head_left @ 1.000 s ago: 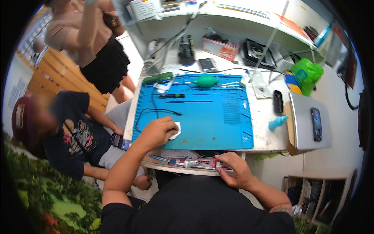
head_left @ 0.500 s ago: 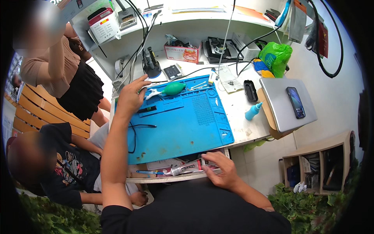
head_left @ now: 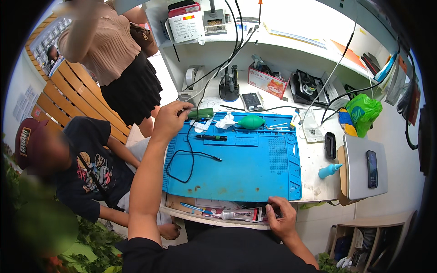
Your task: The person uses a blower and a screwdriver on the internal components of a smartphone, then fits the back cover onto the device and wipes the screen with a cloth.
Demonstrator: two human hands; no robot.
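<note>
The left hand (head_left: 170, 119) reaches far forward to the back left corner of the blue mat (head_left: 236, 164), its fingers closed around the near end of a green tool (head_left: 199, 113). The tool lies nearly level, its long axis running left to right, the free end pointing right toward a crumpled white tissue (head_left: 226, 121) and a green rubber blower (head_left: 251, 121). A black cable (head_left: 189, 154) drops from the tool and loops across the left part of the mat.

The right hand (head_left: 281, 217) rests at the near edge of the surface (head_left: 314, 168), fingers curled down over the end of a glue tube (head_left: 241, 214) that lies in an open shallow drawer (head_left: 214, 214) below the mat; whether it truly clamps the tube I cannot tell. The tube lies left to right, its nozzle pointing left. A blue pen (head_left: 195, 208) and small oddments share the drawer.

Beyond the left hand a black holder (head_left: 229, 88) stands with tools upright in it, and a red-and-white box (head_left: 267, 82) sits to its right. Well to the right of both hands a green bag (head_left: 363, 113) lies, and a dark phone (head_left: 372, 169) rests on a grey slab (head_left: 359, 168). The middle of the mat is open. Two other people are close beside the left edge of the surface.
</note>
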